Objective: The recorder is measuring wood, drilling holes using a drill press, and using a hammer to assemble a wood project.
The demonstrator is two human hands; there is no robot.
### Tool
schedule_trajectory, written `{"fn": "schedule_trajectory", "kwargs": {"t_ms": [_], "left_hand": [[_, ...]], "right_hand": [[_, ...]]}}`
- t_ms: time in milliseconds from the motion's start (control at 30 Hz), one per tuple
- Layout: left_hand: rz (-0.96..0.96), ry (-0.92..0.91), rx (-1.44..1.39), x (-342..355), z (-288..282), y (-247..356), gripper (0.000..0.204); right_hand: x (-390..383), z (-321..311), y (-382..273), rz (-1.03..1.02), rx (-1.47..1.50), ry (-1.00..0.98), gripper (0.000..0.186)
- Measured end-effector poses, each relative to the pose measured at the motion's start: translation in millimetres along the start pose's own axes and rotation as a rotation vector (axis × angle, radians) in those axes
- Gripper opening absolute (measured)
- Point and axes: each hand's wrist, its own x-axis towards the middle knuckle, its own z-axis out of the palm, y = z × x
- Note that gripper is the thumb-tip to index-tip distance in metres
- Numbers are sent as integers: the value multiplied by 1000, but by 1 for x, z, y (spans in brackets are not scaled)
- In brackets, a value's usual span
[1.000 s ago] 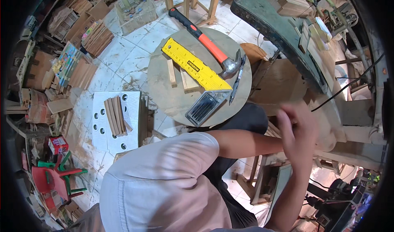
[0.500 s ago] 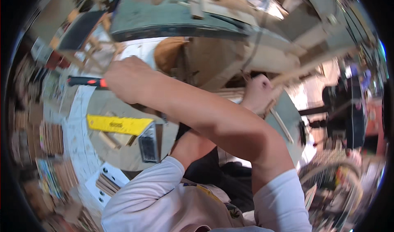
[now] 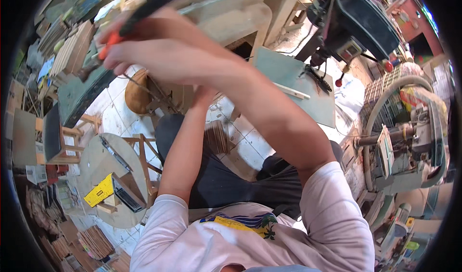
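My right hand (image 3: 144,45), blurred by motion, is raised at the upper left, its arm crossing over my left arm. Its fingers are closed around a tool with a black-and-orange handle (image 3: 154,7); the black end points up to the right, and the tool's working end is too blurred to make out. My left forearm (image 3: 183,147) rises beneath the right one. The left hand itself is hidden behind the right forearm, close to a large pale wooden workpiece (image 3: 228,19). Whether those fingers hold anything does not show.
To the left, a round stool (image 3: 91,151) bears a yellow-flapped box (image 3: 101,190) and a slim metal tool (image 3: 115,152). A green bench (image 3: 79,96) stands behind it. At right are a greenish board (image 3: 274,65) with a wooden strip, a dark machine (image 3: 368,21) and a curved hose (image 3: 370,137).
My view has swung, so the round stool sits lower left and more of the right side shows. The right hand has risen with its tool; the left hand has gone out of sight.
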Motion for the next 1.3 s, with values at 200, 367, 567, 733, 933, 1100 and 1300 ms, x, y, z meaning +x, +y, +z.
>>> {"fn": "schedule_trajectory", "kwargs": {"t_ms": [200, 367, 567, 733, 933, 1100, 1300], "left_hand": [[-6, -201, 485, 11, -15, -29, 24], [-193, -118, 151, 1, 25, 5, 10], [-278, -91, 184, 2, 31, -10, 9], [-58, -349, 430, 1, 46, -11, 10], [80, -350, 700, 0, 49, -19, 13], [83, -418, 775, -5, 57, -1, 12], [285, -486, 831, -23, 67, 8, 11]], "right_hand": [[-165, -79, -38, 264, 739, 62, 46], [-271, -96, -33, 434, 359, 325, 38], [-343, -91, -8, 663, 81, 687, 42], [-365, -87, 2, 710, -36, 879, 54], [-347, -106, 6, 765, -220, 914, 49], [-338, -131, 14, 789, -581, 813, 42], [-317, -174, 23, 938, -985, 594, 21]]}}
